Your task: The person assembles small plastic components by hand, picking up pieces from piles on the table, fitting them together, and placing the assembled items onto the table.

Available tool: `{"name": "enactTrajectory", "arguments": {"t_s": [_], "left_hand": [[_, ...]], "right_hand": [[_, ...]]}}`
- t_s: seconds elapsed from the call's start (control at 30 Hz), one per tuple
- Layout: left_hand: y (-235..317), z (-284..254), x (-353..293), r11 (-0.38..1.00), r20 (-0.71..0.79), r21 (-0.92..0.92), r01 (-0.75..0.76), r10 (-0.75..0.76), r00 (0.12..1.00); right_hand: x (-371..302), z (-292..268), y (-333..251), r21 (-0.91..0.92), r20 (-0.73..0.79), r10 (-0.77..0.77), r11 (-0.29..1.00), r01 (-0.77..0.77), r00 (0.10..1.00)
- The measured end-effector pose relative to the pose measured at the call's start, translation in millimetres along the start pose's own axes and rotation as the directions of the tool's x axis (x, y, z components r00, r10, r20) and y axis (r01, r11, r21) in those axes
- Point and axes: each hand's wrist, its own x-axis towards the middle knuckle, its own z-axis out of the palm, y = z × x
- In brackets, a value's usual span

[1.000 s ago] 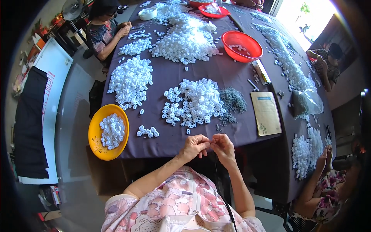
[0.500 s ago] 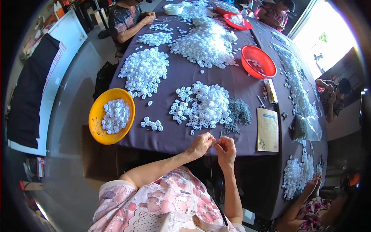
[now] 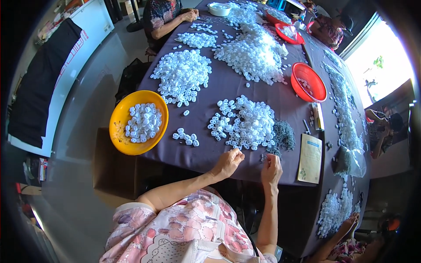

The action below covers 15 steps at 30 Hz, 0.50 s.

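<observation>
My left hand (image 3: 228,164) is above the table's near edge, fingers pinched together. Whatever it may hold is hidden or too small to make out. To its right, my right hand (image 3: 272,170) is at the near end of a pile of tiny grey parts (image 3: 284,135), its fingertips bent down and drawn together among a few loose grey bits. Anything between them cannot be made out. Just beyond my hands lies a heap of small white oval plastic pieces with holes (image 3: 252,125). A small cluster of the same white pieces (image 3: 186,137) sits to the left.
A yellow bowl (image 3: 161,127) of white pieces stands at the left table edge. Larger white heaps (image 3: 182,74) lie farther back, near a red basket (image 3: 321,90). A tan booklet (image 3: 309,160) and a pen-like tool (image 3: 306,126) are at right. Other people sit around the table.
My right hand has moved away from my left, rightward to the loose grey parts. My left hand stays pinched in nearly the same place. The whole view has shifted slightly.
</observation>
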Motion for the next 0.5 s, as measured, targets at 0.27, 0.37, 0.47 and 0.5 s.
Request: {"name": "enactTrajectory", "arguments": {"t_s": [0.27, 0.37, 0.47, 0.5], "left_hand": [[-5, 3, -2, 0.976, 0.052, -0.202, 0.085, -0.076, 0.996], [-10, -3, -4, 0.943, 0.053, -0.317, 0.101, -0.089, 0.995], [-5, -6, -5, 0.878, 0.088, -0.442, 0.185, -0.163, 0.983], [-2, -10, -5, 0.877, 0.088, -0.442, 0.190, -0.168, 0.982]], "right_hand": [[2, -5, -17, 0.109, -0.008, 0.001, 0.994, 0.000, 1.000], [-5, 10, -52, 0.462, 0.163, 0.020, 0.882, -0.094, 0.986], [-16, 36, -55, 0.697, 0.304, 0.199, 0.620, -0.360, 0.932], [-14, 34, -60, 0.706, 0.364, 0.228, 0.564, -0.428, 0.903]]}}
